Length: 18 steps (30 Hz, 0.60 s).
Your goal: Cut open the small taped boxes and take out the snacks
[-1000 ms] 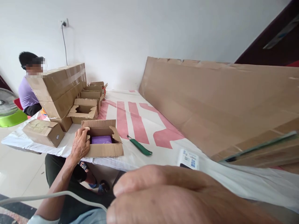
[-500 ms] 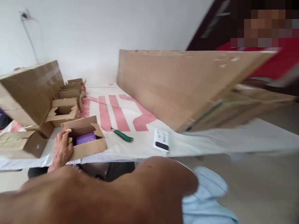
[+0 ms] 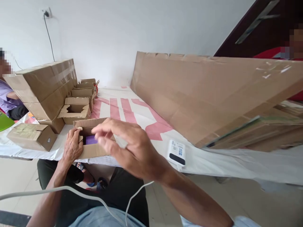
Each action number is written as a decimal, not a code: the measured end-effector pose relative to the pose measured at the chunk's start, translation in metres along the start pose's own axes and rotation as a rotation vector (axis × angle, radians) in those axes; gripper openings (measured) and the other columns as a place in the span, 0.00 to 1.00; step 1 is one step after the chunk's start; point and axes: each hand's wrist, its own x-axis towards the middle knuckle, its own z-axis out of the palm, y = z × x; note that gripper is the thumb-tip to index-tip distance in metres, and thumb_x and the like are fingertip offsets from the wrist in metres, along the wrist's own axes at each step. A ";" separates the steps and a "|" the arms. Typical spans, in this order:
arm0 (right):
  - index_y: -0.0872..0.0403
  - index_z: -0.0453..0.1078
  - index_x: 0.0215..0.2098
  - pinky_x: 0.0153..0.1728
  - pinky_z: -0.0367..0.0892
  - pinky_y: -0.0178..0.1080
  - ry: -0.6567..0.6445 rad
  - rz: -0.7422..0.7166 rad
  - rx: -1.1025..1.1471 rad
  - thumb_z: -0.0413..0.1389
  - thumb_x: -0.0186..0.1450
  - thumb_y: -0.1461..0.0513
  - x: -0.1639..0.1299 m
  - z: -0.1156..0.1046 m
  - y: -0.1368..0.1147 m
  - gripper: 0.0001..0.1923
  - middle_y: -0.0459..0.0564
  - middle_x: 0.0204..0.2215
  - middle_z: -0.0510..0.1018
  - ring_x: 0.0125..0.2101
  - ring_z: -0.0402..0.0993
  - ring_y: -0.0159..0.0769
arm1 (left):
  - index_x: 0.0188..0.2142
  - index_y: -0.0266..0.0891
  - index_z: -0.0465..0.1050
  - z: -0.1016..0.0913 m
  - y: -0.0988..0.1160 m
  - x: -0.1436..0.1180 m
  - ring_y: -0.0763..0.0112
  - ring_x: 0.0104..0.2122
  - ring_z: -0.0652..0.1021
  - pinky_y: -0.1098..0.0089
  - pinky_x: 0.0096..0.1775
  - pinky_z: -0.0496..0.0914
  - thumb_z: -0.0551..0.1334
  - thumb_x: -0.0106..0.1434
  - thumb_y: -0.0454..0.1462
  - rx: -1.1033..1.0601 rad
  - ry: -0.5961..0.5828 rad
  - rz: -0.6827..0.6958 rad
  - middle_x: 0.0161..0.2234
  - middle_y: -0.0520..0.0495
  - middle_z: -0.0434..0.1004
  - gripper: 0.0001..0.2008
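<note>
Open brown cardboard box point(image 3: 91, 150) at table edge, purple packet point(image 3: 90, 140) inside.

- Bare left hand point(image 3: 72, 146) and right hand point(image 3: 129, 148), forearms uncovered.
- Light blue shirt point(image 3: 104, 219), lower middle.
- Black trousers point(image 3: 118, 192).
- White cable point(image 3: 71, 189) across the lap.

A plain white wall point(image 3: 123, 34) closes the far side of the room, with a power socket point(image 3: 48, 13) high at the left and a dark cable hanging from it. At the far right stands a dark brown door point(image 3: 265, 28) bearing a metal handle. Pale glossy floor tiles point(image 3: 16, 183) run under the near edge of the white-covered bench point(image 3: 213, 160), in soft, even daylight.
</note>
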 end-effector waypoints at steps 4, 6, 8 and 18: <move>0.51 0.76 0.54 0.59 0.76 0.55 -0.013 0.245 -0.394 0.62 0.72 0.61 -0.018 0.008 0.093 0.13 0.56 0.50 0.82 0.54 0.79 0.49 | 0.65 0.43 0.69 -0.001 0.001 0.001 0.46 0.61 0.74 0.44 0.65 0.69 0.60 0.64 0.31 0.059 0.028 0.034 0.63 0.35 0.72 0.29; 0.52 0.75 0.57 0.61 0.74 0.57 -0.062 0.365 -0.501 0.65 0.69 0.59 -0.031 0.017 0.127 0.18 0.59 0.53 0.80 0.57 0.76 0.53 | 0.66 0.43 0.69 -0.002 0.001 0.002 0.46 0.62 0.74 0.44 0.66 0.69 0.60 0.65 0.32 0.064 0.038 0.050 0.64 0.35 0.73 0.29; 0.51 0.74 0.59 0.62 0.73 0.57 -0.114 0.439 -0.551 0.68 0.67 0.57 -0.041 0.028 0.148 0.24 0.58 0.55 0.79 0.59 0.75 0.54 | 0.66 0.43 0.69 -0.001 -0.001 0.003 0.46 0.63 0.74 0.45 0.65 0.70 0.60 0.66 0.34 0.058 0.048 0.048 0.64 0.36 0.73 0.28; 0.49 0.71 0.62 0.57 0.76 0.49 -0.060 0.548 -0.527 0.60 0.69 0.63 -0.059 0.056 0.167 0.23 0.56 0.56 0.79 0.57 0.78 0.48 | 0.71 0.44 0.63 0.002 -0.012 0.000 0.51 0.67 0.72 0.45 0.68 0.68 0.56 0.73 0.35 -0.045 0.042 -0.009 0.67 0.35 0.70 0.28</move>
